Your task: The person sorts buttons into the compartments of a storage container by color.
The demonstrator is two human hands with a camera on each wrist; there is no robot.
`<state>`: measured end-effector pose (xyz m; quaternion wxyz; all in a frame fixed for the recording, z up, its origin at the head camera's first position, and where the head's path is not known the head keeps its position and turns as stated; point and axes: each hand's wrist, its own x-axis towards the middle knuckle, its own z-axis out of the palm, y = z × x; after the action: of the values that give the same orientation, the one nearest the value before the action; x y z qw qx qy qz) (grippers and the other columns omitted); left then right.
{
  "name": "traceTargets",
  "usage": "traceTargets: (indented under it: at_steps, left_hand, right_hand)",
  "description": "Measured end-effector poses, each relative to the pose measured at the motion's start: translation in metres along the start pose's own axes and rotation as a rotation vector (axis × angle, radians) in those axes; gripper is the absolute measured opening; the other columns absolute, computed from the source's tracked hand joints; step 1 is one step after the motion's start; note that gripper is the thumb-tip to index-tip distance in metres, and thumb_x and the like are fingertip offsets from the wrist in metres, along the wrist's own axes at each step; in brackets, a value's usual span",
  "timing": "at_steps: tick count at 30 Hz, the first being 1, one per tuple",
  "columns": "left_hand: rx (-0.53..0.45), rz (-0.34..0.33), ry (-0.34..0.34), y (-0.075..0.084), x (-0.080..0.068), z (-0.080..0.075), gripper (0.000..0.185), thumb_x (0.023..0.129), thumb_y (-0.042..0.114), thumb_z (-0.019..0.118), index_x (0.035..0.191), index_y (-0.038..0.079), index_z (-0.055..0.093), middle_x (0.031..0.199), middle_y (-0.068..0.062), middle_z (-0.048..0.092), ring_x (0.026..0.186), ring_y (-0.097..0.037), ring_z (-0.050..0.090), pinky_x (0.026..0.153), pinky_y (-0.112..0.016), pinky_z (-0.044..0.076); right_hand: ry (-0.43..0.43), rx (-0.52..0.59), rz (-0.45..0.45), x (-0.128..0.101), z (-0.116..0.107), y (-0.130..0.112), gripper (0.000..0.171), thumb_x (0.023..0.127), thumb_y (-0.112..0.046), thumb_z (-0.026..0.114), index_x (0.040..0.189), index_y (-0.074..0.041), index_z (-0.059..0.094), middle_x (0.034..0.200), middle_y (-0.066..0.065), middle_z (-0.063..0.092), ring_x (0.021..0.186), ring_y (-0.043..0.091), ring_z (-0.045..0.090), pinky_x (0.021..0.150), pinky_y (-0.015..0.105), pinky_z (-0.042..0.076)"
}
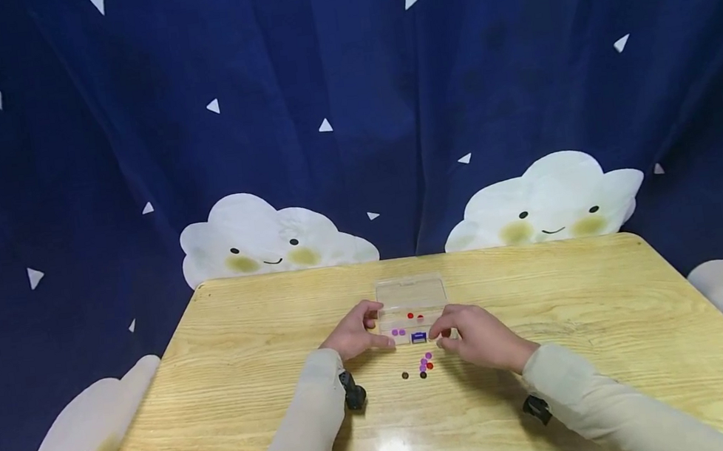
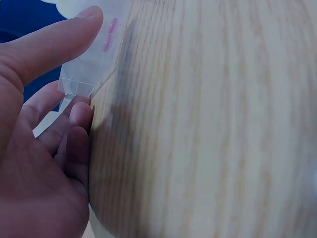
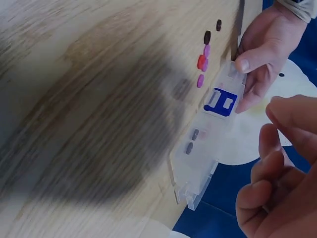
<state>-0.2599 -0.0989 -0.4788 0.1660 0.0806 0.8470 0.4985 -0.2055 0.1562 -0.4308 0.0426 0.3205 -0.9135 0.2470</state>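
A clear plastic box stands on the table with its lid raised at the back. My left hand grips the box's left end, the thumb along the front and the other fingers behind. Over the right front of the box hovers my right hand, fingers loosely bent; nothing shows between them. Inside the box lie two red discs, two purple discs and, in the right wrist view, two dark discs. A blue latch-like piece marks the front wall.
In front of the box several loose purple discs, one red disc and two dark discs lie on the wooden table. A dark blue curtain with clouds hangs behind the table's far edge.
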Motion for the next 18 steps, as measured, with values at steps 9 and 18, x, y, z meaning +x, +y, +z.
traceTargets:
  at_steps: [9,18]
  left_hand:
    - [0.007,0.002,0.011,0.000,0.001,-0.002,0.074,0.076,0.012,0.086,0.140,0.012,0.050,0.117,-0.006,0.050,0.102,-0.020,0.043,0.086,-0.034,0.037]
    - [0.006,0.007,-0.001,0.000,0.002,-0.001,0.074,0.077,0.011,0.085,0.141,0.011,0.049,0.116,-0.007,0.049,0.100,-0.020,0.043,0.086,-0.034,0.038]
  right_hand:
    - [-0.054,-0.050,0.027,0.001,0.010,-0.003,0.016,0.086,-0.004,0.071,0.098,-0.011,0.077,0.090,-0.001,0.073,0.079,0.008,0.063,0.074,0.029,0.053]
    - [-0.067,-0.089,0.042,0.000,0.024,-0.001,0.015,0.084,-0.007,0.073,0.098,-0.010,0.078,0.088,0.001,0.074,0.072,0.006,0.059,0.068,0.027,0.050]
